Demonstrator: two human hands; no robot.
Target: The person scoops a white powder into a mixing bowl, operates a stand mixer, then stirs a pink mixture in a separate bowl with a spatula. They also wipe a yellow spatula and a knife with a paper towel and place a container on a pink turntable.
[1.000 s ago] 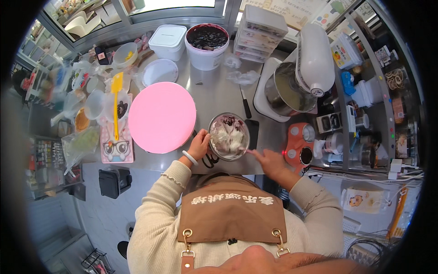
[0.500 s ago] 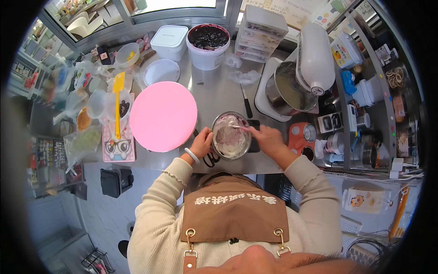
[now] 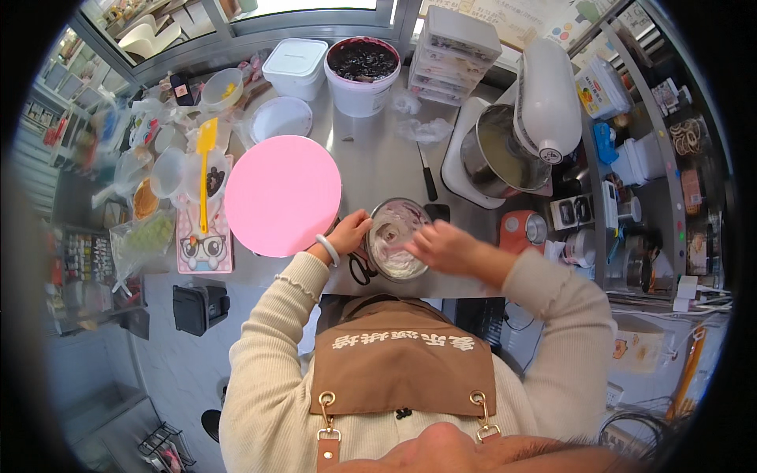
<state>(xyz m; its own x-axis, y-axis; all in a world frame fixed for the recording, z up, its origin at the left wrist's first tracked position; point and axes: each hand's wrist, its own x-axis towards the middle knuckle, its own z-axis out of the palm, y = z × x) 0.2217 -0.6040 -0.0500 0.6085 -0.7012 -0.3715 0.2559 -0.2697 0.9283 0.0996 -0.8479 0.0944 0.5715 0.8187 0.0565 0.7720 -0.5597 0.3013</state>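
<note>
A round metal bowl (image 3: pixel 375 260) stands near the table's front edge, holding white cream (image 3: pixel 392 223) streaked with pink and purple. At its left rim is my left hand (image 3: pixel 350 233), fingers closed on the edge. My right hand (image 3: pixel 440 246), slightly blurred, is closed over the bowl's right side. It grips a pink-handled utensil (image 3: pixel 400 247), mostly hidden by the fingers; its head's shape cannot be made out. Black-handled scissors (image 3: pixel 361 270) lie left of the bowl, partly under my left wrist. A dark flat object (image 3: pixel 438 212) lies beyond my right hand.
Left stands a pink round turntable (image 3: pixel 284 197); beyond it, a yellow spatula (image 3: pixel 206 169) rests across tubs. A white bucket of dark fruit filling (image 3: pixel 363 94) is at the back. A knife (image 3: pixel 428 181) lies before the stand mixer (image 3: pixel 544 110). Shelves (image 3: pixel 631 197) line the right.
My right hand has swung nearer to me and left, across the bowl, with the utensil; its elbow has moved outward. My left hand stays at the rim. The cream's surface has shifted.
</note>
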